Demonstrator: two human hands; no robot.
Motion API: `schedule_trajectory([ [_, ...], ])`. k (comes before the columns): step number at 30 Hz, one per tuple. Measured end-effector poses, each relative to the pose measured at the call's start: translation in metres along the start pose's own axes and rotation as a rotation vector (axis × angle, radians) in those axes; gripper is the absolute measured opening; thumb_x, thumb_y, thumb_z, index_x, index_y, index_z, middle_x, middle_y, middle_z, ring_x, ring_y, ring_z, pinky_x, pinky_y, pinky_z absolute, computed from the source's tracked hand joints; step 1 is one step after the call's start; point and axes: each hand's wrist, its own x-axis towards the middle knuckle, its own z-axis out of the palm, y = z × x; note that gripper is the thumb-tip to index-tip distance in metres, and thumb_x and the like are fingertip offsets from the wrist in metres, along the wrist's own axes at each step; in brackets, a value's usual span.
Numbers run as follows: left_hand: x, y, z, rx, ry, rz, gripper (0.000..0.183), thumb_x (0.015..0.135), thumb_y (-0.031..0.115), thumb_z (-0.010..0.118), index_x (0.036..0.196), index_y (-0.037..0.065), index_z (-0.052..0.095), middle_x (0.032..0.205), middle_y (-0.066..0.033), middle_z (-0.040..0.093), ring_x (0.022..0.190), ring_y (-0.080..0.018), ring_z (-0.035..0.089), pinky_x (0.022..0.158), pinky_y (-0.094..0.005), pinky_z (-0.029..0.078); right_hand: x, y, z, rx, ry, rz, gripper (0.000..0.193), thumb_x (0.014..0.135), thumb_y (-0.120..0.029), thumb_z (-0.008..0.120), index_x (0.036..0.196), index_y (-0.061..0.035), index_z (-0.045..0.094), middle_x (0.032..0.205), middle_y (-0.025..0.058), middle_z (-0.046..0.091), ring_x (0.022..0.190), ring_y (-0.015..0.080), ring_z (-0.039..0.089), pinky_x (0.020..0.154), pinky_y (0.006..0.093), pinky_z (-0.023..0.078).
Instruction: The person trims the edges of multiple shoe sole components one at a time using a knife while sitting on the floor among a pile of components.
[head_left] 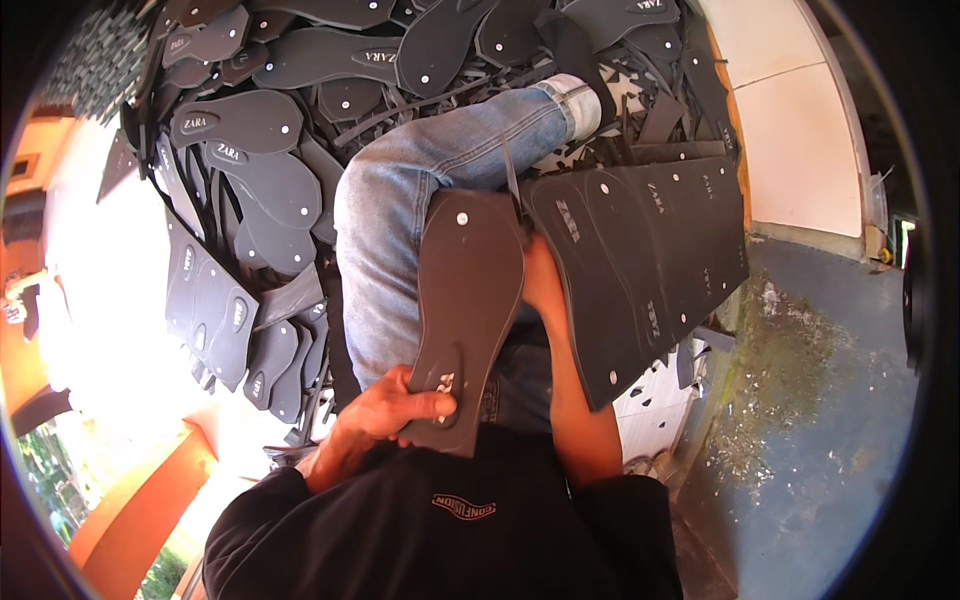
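My left hand [392, 404] grips the lower end of a dark grey foam sandal sole [468, 290], thumb on its face over the raised oval pad. The sole stands tilted in front of my bent leg, a white dot near its wide upper end. Behind its right edge is my right hand [540, 275], closed, its fingers mostly hidden. A thin blade-like strip [509, 165] rises from that hand; its exact kind is unclear. Just right of the hand, a large dark foam sheet [650, 260] marked with several sole outlines covers part of my right side.
Loose cut soles [265, 190] pile up on the left and far side. Foam offcuts [620, 95] litter the floor around my jeans-covered leg [385, 215]. A pale tiled wall [800, 130] and a stained blue-grey floor [830, 400] are on the right.
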Motion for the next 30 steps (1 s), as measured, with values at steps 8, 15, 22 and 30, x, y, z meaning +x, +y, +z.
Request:
schedule_trajectory([
  [8,-0.035,-0.008,-0.029,0.214,0.173,0.216,0.032,0.080,0.026,0.073,0.091,-0.002,0.066,0.076,-0.0032,0.066,0.069,-0.0077,0.058,0.058,-0.0235,0.046,-0.003,-0.119,0.007,0.907,-0.174,0.603,0.037,0.090,-0.037,0.058,0.075,-0.0029,0.057,0.062,-0.0018,0.051,0.046,0.0047,0.041,0.040,0.0214,0.030],
  [15,0.012,0.039,-0.023,-0.154,0.350,0.615,0.054,0.091,0.039,0.054,0.122,-0.005,0.047,0.100,-0.0080,0.062,0.092,-0.0135,0.058,0.079,-0.0257,0.047,-0.056,-0.134,-0.013,0.616,-0.148,0.478,0.022,0.088,-0.019,0.063,0.077,-0.0002,0.058,0.060,-0.0063,0.047,0.055,0.0023,0.040,0.049,0.0219,0.033],
  [22,0.068,0.074,0.002,-0.036,0.265,0.329,0.036,0.083,0.030,0.069,0.098,-0.002,0.062,0.080,-0.0058,0.066,0.065,-0.0119,0.062,0.057,-0.0242,0.051,-0.109,-0.115,-0.100,0.054,0.029,0.328,0.023,0.090,-0.020,0.060,0.080,0.0001,0.055,0.055,-0.0014,0.048,0.052,0.0051,0.047,0.046,0.0230,0.036],
  [30,0.078,0.068,0.009,-0.013,0.178,0.301,0.037,0.082,0.030,0.069,0.102,-0.001,0.064,0.083,-0.0067,0.067,0.070,-0.0135,0.064,0.063,-0.0265,0.053,-0.112,-0.032,-0.141,0.560,0.731,0.847,0.025,0.088,-0.028,0.061,0.083,-0.0057,0.050,0.064,0.0013,0.053,0.040,0.0075,0.038,0.036,0.0223,0.030],
])
